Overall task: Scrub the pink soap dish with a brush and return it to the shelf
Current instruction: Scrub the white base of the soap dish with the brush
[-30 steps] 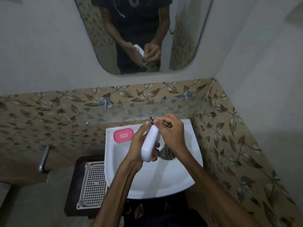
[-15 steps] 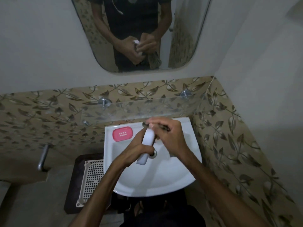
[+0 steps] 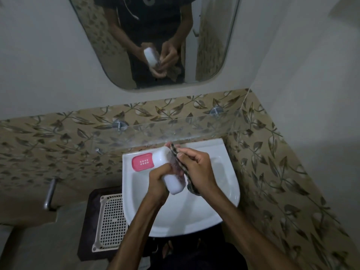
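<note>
A pink soap dish part [image 3: 142, 162] with small drain holes lies on the back left rim of the white basin [image 3: 224, 191]. My left hand [image 3: 158, 179] grips a white oval soap dish part [image 3: 171, 172], tilted over the basin. My right hand [image 3: 195, 168] presses a dark striped cloth [image 3: 184, 168] against the white part's upper side; a fold of the cloth hangs below the hand. No brush is visible. The glass shelf [image 3: 194, 129] spans the wall just above the basin and stands bare.
A mirror [image 3: 210, 45] above reflects the person's hands. A white lattice tray [image 3: 111, 221] rests on a dark stool left of the basin. A metal handle [image 3: 49, 193] sticks out at far left. Leaf-patterned tiles [image 3: 272, 172] close in on the right.
The white part has been turned and tilted in my left hand. My right hand has slid the cloth down along its surface. The pink part has stayed on the rim.
</note>
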A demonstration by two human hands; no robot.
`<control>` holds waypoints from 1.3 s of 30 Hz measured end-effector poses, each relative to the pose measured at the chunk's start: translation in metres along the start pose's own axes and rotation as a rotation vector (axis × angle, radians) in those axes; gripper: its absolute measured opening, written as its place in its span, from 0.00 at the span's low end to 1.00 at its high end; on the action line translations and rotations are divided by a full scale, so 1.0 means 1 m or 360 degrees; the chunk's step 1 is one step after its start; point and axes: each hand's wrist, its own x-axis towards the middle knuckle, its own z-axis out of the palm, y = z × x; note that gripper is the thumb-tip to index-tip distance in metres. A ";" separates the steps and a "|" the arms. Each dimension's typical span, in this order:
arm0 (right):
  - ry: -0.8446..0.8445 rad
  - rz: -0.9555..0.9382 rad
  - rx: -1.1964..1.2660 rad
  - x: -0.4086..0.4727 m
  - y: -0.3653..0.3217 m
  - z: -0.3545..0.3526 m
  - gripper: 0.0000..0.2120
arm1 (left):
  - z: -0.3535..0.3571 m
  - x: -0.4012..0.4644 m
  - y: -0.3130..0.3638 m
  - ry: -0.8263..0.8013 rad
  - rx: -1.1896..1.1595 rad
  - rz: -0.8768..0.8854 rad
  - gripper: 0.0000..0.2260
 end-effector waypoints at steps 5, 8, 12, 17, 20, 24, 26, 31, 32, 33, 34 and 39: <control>-0.0004 0.0102 -0.0102 -0.024 0.017 -0.002 0.09 | -0.006 0.010 0.021 -0.0055 -0.0441 0.0099 0.42; 0.0059 0.0133 0.0004 -0.025 0.008 -0.001 0.09 | -0.003 0.016 0.023 -0.0065 -0.0554 0.0151 0.42; 0.0049 0.0287 0.0078 -0.004 -0.004 0.006 0.10 | 0.004 0.017 0.014 -0.0023 -0.0527 0.0225 0.39; 0.0174 0.0318 0.0210 -0.033 0.010 0.011 0.13 | 0.000 0.029 0.025 0.0382 -0.0790 0.0273 0.25; 0.0314 0.0017 0.0076 -0.039 0.012 0.024 0.15 | 0.012 0.036 0.031 0.0605 -0.0923 0.0424 0.20; 0.0432 -0.0453 -0.0221 -0.053 0.011 0.046 0.17 | 0.025 0.042 0.039 0.0775 -0.1115 0.0504 0.19; 0.0366 -0.0739 -0.0319 -0.054 0.014 0.045 0.18 | 0.025 0.047 0.042 0.0820 -0.1181 0.0476 0.19; 0.0156 -0.1228 -0.0616 -0.031 0.013 0.031 0.19 | 0.016 0.040 0.032 0.0717 -0.1167 0.0301 0.25; 0.0078 -0.1295 -0.0664 -0.028 0.009 0.029 0.19 | 0.013 0.037 0.028 0.0659 -0.1175 0.0237 0.27; -0.0010 -0.1342 -0.0710 -0.024 0.005 0.028 0.19 | 0.010 0.035 0.026 0.0588 -0.1186 0.0183 0.29; -0.0082 -0.1330 -0.0738 -0.020 0.002 0.025 0.18 | 0.007 0.033 0.026 0.0512 -0.1159 0.0164 0.28; -0.0118 -0.0894 -0.0816 -0.005 -0.011 0.010 0.16 | -0.003 0.031 0.042 0.0137 -0.0769 0.0075 0.30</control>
